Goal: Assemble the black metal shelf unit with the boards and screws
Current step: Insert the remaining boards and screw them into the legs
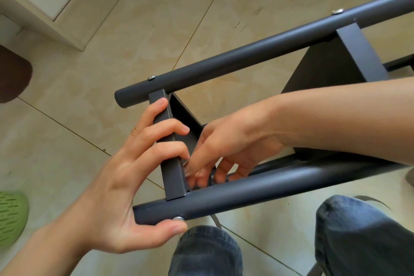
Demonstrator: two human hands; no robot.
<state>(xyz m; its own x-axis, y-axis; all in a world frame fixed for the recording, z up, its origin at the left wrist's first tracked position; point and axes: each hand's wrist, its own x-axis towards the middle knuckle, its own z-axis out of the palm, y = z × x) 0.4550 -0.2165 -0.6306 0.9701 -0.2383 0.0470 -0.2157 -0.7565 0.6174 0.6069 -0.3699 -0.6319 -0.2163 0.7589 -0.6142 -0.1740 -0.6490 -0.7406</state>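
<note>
Hands (143, 163) on unlabelled shelf frame (246, 60)

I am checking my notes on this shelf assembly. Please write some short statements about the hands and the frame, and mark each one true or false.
1. The left hand grips the flat crossbar, fingers curled over it. True.
2. The left thumb rests beside a screw head on the near tube. True.
3. The right hand holds a screwdriver. False: no tool shows; its fingertips work at the inner corner of crossbar and near tube.
4. The far tube has no screws. False: two screw heads show on it.
5. The floor is carpet. False: it is beige tile.
</note>
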